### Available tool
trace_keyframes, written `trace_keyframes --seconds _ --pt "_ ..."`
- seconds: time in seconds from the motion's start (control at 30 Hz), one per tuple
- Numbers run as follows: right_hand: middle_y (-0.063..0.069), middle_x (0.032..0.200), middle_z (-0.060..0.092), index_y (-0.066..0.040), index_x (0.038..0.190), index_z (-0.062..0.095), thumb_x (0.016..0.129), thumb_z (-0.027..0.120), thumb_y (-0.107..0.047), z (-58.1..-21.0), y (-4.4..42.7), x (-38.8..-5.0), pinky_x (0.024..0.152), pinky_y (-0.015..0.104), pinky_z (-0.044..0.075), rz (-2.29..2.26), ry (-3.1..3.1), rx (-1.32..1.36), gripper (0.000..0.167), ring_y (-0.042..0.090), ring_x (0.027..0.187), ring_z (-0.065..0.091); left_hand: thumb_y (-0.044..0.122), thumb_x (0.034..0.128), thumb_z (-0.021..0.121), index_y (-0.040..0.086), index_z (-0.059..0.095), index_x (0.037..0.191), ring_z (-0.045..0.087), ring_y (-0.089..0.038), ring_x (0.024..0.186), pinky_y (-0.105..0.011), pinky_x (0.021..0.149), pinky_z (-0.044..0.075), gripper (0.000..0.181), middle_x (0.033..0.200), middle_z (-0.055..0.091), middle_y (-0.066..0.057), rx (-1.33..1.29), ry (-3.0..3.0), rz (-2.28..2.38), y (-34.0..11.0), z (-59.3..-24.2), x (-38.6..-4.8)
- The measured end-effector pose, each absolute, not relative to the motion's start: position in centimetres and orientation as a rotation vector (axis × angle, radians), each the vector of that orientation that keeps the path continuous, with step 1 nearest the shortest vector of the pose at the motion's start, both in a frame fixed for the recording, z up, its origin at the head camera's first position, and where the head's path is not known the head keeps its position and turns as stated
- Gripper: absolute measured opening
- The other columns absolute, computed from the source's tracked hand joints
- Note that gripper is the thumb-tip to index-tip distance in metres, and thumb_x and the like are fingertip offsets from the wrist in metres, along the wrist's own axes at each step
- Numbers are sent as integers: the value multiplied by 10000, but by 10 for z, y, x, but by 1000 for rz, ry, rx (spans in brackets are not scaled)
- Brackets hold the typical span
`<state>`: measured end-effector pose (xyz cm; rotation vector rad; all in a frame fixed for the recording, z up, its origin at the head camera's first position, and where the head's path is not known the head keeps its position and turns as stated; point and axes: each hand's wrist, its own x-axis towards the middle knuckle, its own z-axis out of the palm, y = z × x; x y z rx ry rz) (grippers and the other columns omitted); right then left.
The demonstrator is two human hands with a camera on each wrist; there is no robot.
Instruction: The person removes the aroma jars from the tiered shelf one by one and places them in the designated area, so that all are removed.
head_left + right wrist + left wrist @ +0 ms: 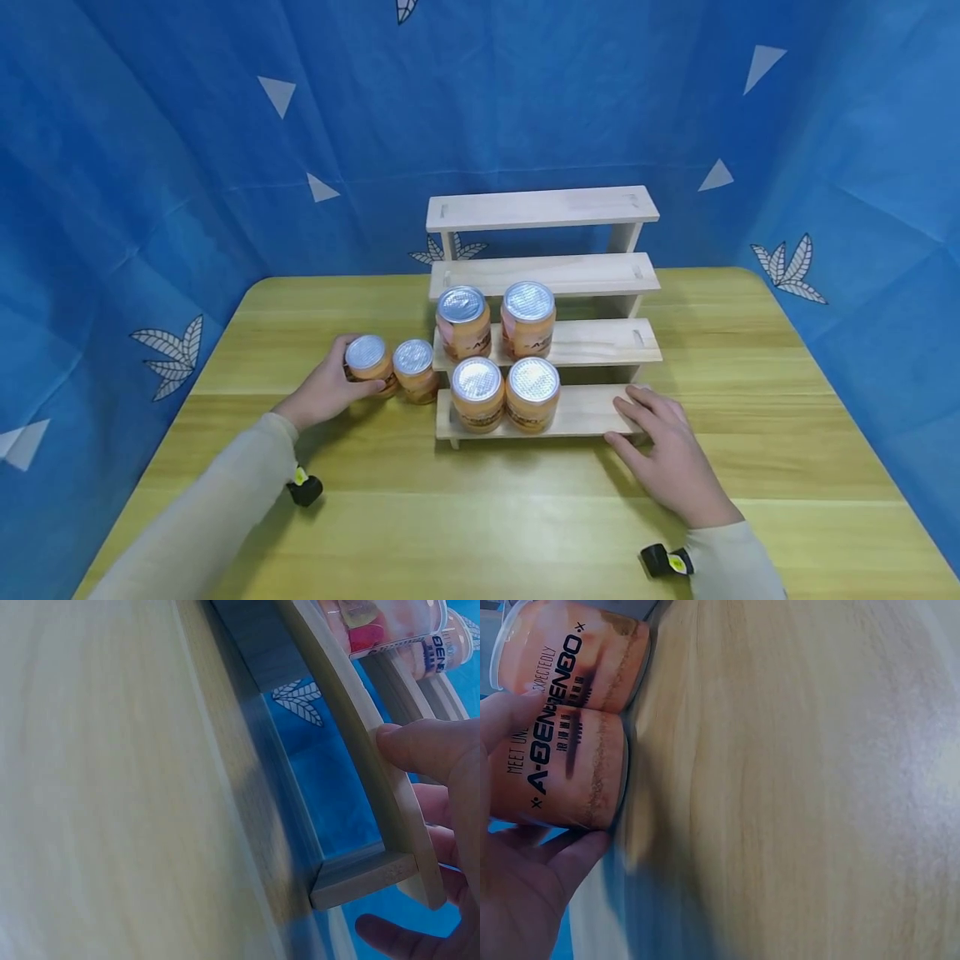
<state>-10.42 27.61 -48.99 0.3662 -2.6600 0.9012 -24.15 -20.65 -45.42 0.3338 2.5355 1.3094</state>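
Observation:
My left hand grips an orange-labelled jar with a silver lid, thumb in front and fingers behind. A matching jar stands right against it on the table, beside the left end of a stepped wooden shelf. Its label shows in the left wrist view above the gripped jar. At the shelf's right end, my right hand holds the lowest board, the thumb on its front edge and the fingers over it. Two jars stand on that lowest board. Two more jars stand one tier up.
The shelf's upper two boards bear nothing. A wooden table carries everything, with blue patterned cloth hanging behind and at the sides. Black wrist straps hang at both sleeves.

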Motion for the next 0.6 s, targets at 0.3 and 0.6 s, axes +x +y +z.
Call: trace_keyframes --seconds 0.3,0.6 --pt "170 1454 507 4 1330 633 902 784 -265 -488 278 -105 1008 603 393 895 -2645 378 528 378 1319 412 349 904 779 74 126 1543 409 -408 1377 -575 1079 387 954 1481 363 -237 348 2497 1288 -203 -449 -243" --pt "177 1466 495 -5 1339 630 920 764 -294 -488 276 -104 1011 596 395 898 -2670 366 527 372 1328 399 472 968 656 175 23 1622 249 -407 1476 -606 1127 313 958 1616 261 -160 398 2534 1242 -208 -417 -250"
